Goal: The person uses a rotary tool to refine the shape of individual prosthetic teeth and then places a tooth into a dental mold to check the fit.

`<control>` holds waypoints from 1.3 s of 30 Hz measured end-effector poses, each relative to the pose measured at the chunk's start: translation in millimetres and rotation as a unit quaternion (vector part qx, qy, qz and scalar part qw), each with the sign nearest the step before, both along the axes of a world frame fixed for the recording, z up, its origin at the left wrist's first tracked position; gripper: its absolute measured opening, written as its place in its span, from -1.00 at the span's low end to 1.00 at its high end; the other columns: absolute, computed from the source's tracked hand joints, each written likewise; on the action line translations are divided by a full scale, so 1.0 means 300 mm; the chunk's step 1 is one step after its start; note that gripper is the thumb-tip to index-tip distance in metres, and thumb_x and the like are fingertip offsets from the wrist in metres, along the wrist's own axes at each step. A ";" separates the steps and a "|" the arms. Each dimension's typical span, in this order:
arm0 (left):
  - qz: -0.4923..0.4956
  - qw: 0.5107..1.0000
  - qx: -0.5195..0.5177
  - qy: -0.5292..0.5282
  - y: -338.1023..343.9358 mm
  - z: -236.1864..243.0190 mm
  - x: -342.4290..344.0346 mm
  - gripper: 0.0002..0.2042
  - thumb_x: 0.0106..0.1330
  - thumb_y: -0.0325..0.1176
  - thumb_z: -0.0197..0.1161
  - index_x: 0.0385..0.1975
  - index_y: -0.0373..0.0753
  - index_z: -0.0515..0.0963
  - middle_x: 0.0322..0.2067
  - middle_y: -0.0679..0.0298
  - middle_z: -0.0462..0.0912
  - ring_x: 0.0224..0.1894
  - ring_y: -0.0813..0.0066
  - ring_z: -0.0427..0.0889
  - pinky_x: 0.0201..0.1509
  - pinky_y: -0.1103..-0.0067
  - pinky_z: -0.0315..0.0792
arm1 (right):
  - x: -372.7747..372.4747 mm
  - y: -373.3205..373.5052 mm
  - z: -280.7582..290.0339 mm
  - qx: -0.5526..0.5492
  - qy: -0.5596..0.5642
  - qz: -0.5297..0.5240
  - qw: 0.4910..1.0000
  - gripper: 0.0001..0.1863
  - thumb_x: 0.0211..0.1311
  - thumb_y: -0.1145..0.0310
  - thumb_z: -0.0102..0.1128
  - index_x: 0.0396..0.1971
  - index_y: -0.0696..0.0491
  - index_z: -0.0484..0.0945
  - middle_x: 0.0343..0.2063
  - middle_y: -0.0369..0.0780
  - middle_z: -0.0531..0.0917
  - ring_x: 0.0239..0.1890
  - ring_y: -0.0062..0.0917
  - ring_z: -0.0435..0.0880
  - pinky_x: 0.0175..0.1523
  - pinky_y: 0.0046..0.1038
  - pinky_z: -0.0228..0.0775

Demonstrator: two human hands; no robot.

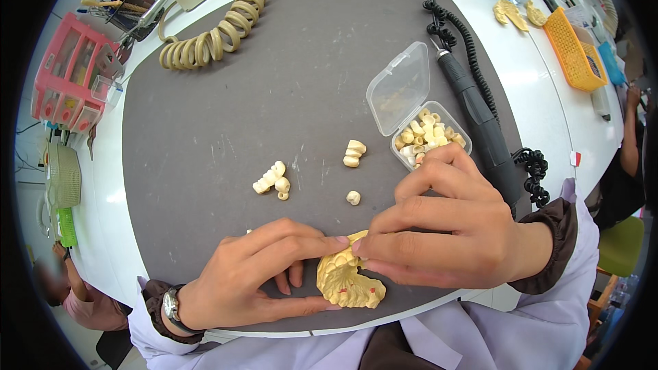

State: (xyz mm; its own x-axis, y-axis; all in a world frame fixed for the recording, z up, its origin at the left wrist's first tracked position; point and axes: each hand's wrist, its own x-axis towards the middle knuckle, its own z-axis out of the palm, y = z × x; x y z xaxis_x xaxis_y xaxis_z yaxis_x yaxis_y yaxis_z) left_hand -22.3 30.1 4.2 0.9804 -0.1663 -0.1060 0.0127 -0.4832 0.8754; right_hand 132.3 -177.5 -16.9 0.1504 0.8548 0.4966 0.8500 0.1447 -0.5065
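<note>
A yellow plaster dental cast (346, 286), horseshoe-shaped with small red marks, stands at the near edge of the grey mat. My left hand (250, 277) grips it from the left, thumb low and fingertips at its upper edge. At the cast's upper right, my right hand (449, 233) has its thumb and fingers pinched together. Whatever lies between them is hidden. Beyond the cast are a single tooth crown (353, 198), a short joined piece of crowns (355, 153) and a cluster of crowns (274, 181). Another small pale bit shows just behind my left hand.
A clear lidded box (398, 89) of loose crowns stands open beyond my right hand. Beside it lies a black rotary handpiece (473, 99) with a coiled cord. A beige coiled hose (216, 41), pink drawers (72, 72) and an orange basket (572, 48) lie farther out. Other people sit at both sides.
</note>
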 end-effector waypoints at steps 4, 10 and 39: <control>0.003 1.000 -0.001 0.000 -0.001 0.001 -0.001 -0.43 -0.10 -0.43 0.63 0.00 -0.30 0.61 -0.19 0.18 0.62 -0.45 0.69 0.60 -0.45 0.77 0.54 | 0.001 0.002 0.004 -0.019 0.003 0.002 1.000 -0.75 -0.18 0.37 0.57 -0.41 -0.07 0.72 -0.41 -0.48 0.63 -0.37 -0.54 0.49 -0.24 -0.41 0.21; 0.002 1.000 0.005 -0.001 -0.002 0.001 0.002 -0.43 -0.10 -0.43 0.63 0.01 -0.29 0.61 -0.19 0.19 0.61 -0.45 0.69 0.60 -0.45 0.77 0.54 | -0.006 0.002 0.014 -0.044 0.013 -0.007 0.999 -0.74 -0.18 0.37 0.56 -0.39 -0.07 0.72 -0.39 -0.47 0.62 -0.34 -0.53 0.51 -0.21 -0.39 0.22; -0.013 0.997 0.013 -0.079 0.001 -0.008 -0.006 -0.46 -0.09 -0.47 0.61 0.00 -0.26 0.62 -0.16 0.15 0.60 -0.32 0.59 0.64 -0.40 0.75 0.57 | 0.008 -0.007 0.055 -0.174 -0.007 0.009 0.985 -0.58 -0.19 0.28 0.51 -0.20 -0.07 0.65 -0.27 -0.43 0.61 -0.19 -0.50 0.50 -0.01 -0.34 0.16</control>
